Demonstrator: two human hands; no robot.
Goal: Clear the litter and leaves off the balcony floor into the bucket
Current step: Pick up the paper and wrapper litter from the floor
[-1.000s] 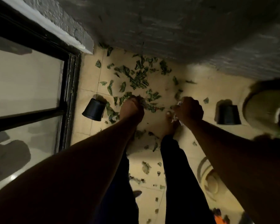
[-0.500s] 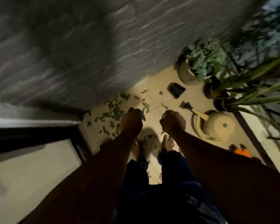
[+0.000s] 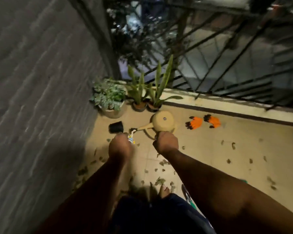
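Above the tiled floor (image 3: 210, 154), both hands are hanging out in front of the person, fists curled. The left hand (image 3: 119, 146) is gripping a crumpled wrapper (image 3: 131, 137), white with yellow and blue, which is sticking out past the knuckles. The right hand (image 3: 166, 142) is closed too, with something small at its knuckles; what it is holding cannot be told. Leaves (image 3: 161, 180) are lying scattered over the tiles, thickest near the bare foot (image 3: 164, 191) and along the wall (image 3: 41, 98). Beyond the hands, a tan watering can (image 3: 162, 122) is lying on its side, a black pot (image 3: 116, 127) tipped over just left of its spout. Orange gloves (image 3: 203, 122) are lying near the railing (image 3: 227, 56); potted plants (image 3: 125, 97) are standing in the corner.
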